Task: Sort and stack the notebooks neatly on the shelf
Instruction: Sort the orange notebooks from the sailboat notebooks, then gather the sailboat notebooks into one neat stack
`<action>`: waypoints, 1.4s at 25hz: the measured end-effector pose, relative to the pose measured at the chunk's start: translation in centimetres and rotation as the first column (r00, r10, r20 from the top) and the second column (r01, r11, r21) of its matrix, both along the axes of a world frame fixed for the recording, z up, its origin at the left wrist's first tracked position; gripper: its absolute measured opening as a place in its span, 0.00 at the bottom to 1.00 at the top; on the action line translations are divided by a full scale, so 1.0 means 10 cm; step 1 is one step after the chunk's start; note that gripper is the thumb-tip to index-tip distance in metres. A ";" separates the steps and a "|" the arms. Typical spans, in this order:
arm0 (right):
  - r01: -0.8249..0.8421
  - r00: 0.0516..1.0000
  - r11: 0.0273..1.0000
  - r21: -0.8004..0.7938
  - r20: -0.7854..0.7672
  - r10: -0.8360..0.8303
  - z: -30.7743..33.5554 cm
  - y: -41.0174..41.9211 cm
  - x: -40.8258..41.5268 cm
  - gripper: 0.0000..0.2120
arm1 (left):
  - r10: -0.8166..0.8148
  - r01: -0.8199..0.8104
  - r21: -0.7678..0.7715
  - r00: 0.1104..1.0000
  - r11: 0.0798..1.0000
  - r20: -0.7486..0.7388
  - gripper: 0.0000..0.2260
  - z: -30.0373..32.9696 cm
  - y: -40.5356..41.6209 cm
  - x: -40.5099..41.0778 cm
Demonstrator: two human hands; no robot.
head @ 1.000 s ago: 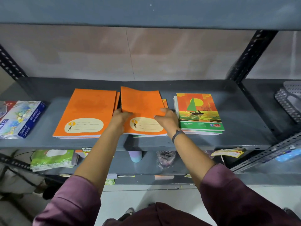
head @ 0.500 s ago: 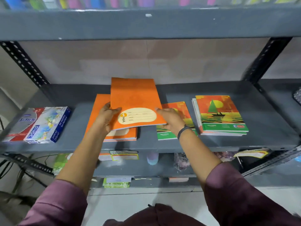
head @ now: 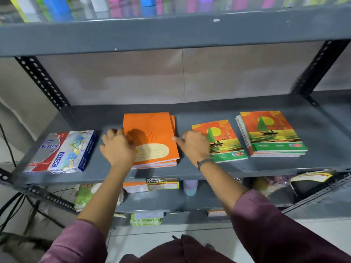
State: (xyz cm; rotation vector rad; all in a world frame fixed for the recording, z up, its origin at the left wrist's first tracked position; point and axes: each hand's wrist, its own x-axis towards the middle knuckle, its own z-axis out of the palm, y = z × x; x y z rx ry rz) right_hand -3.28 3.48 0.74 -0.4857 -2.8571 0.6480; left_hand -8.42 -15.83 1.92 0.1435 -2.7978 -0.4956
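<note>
- Notebooks with plain orange covers sit in a stack [head: 152, 137] on my grey metal shelf [head: 218, 112], roughly at its middle; the top cover shows a cream oval label near its front edge, and the books beneath peek out a little along the right side.
- My left hand [head: 118, 147] rests at the stack's left edge, its fingers loosely curled and lying over the cover's left margin, throwing a shadow onto the orange; it grips nothing that I can make out.
- My right hand [head: 195, 145] sits just right of the stack, loosely cupped and holding nothing, with one fingertip touching the stack's right edge; a dark band circles that wrist [head: 204, 163].
- Partly under my right hand lies a single notebook with a sailboat-at-sunset cover and a green strip [head: 226, 143], flat on the shelf and apart from the orange stack.
- Further right stands a pile of sailboat-cover notebooks [head: 271, 133], its lower books fanned out slightly to the left.
- At the shelf's left end lie two flat cardboard boxes side by side, one silver and red [head: 47, 150], one white and blue [head: 76, 149].
- Above, blurred coloured items [head: 133, 4] line the upper shelf; below, the lower shelf holds green-covered booklets [head: 85, 196] and a yellow-and-black printed card [head: 162, 184].
- My purple sleeves [head: 275, 224] fill the bottom of the view.
</note>
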 end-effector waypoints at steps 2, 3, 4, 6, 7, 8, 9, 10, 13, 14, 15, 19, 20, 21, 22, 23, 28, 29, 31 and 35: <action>0.132 0.989 0.989 0.068 -0.077 -0.126 -0.01 0.28 0.05 0.21 | -0.169 0.183 0.104 0.977 0.978 -0.132 0.16 0.04 0.27 0.11; 0.194 0.980 0.977 0.089 -0.063 -0.189 -0.03 0.44 0.08 0.20 | -0.256 0.286 0.192 0.952 0.939 -0.169 0.16 0.05 0.44 0.18; 0.242 0.970 0.964 0.105 -0.009 -0.243 -0.06 0.60 0.11 0.20 | -0.330 0.370 0.285 0.927 0.884 -0.180 0.16 0.02 0.62 0.27; 0.272 0.947 0.952 0.142 0.134 -0.291 -0.14 0.84 0.19 0.22 | -0.441 0.445 0.467 0.889 0.764 -0.125 0.16 -0.03 0.97 0.45; 0.268 0.939 0.952 0.149 0.181 -0.292 -0.19 0.93 0.23 0.24 | -0.499 0.451 0.534 0.864 0.715 -0.062 0.17 -0.06 1.12 0.51; 0.261 0.936 0.955 0.139 0.206 -0.285 -0.23 0.99 0.27 0.25 | -0.561 0.444 0.582 0.828 0.681 0.025 0.17 -0.11 1.25 0.56; 0.255 0.938 0.960 0.114 0.211 -0.275 -0.27 1.03 0.30 0.26 | -0.612 0.425 0.611 0.781 0.668 0.127 0.19 -0.15 1.36 0.59; 0.252 0.943 0.964 0.085 0.202 -0.265 -0.30 1.06 0.33 0.27 | -0.640 0.394 0.623 0.732 0.676 0.232 0.20 -0.18 1.44 0.61; 0.256 0.960 0.967 -0.014 0.122 -0.252 -0.32 1.11 0.33 0.27 | -0.627 0.255 0.667 0.666 0.700 0.404 0.23 -0.20 1.62 0.62; 0.268 0.961 0.961 -0.065 0.093 -0.261 -0.30 1.13 0.31 0.27 | -0.616 0.182 0.717 0.674 0.673 0.408 0.22 -0.19 1.67 0.63; 0.289 0.957 0.949 -0.126 0.073 -0.282 -0.29 1.15 0.29 0.27 | -0.599 0.093 0.770 0.688 0.632 0.409 0.21 -0.16 1.71 0.65; 0.369 0.924 0.811 -0.455 0.087 -0.372 -0.23 1.27 0.18 0.26 | -0.379 -0.285 0.889 0.826 0.358 0.418 0.14 -0.12 1.79 0.68; 0.367 0.921 0.755 -0.544 0.101 -0.375 -0.21 1.30 0.15 0.25 | -0.315 -0.353 0.893 0.845 0.279 0.432 0.12 -0.10 1.81 0.69; 0.360 0.919 0.700 -0.617 0.107 -0.378 -0.20 1.30 0.12 0.23 | -0.263 -0.398 0.892 0.856 0.214 0.445 0.10 -0.08 1.81 0.68; 0.352 0.916 0.657 -0.667 0.099 -0.389 -0.18 1.30 0.10 0.21 | -0.221 -0.430 0.888 0.861 0.165 0.458 0.07 -0.06 1.82 0.69; 0.346 0.909 0.629 -0.696 0.082 -0.410 -0.16 1.31 0.09 0.18 | -0.195 -0.450 0.883 0.861 0.137 0.469 0.06 -0.04 1.85 0.69; 0.331 0.837 0.620 -0.711 -0.082 -0.540 0.16 1.62 0.14 0.11 | -0.202 -0.413 0.909 0.887 0.054 0.415 0.08 0.10 2.22 0.68; 0.339 0.818 0.632 -0.697 -0.113 -0.564 0.23 1.77 0.19 0.12 | -0.237 -0.386 0.922 0.892 0.036 0.384 0.09 0.14 2.36 0.69; 0.366 0.791 0.651 -0.665 -0.146 -0.594 0.32 2.09 0.30 0.11 | -0.326 -0.324 0.946 0.892 0.026 0.314 0.09 0.22 2.65 0.71; 0.483 0.730 0.595 -0.642 -0.080 -0.679 0.26 2.69 0.57 0.11 | -0.486 -0.259 0.965 0.840 0.031 0.241 0.10 0.27 3.16 0.82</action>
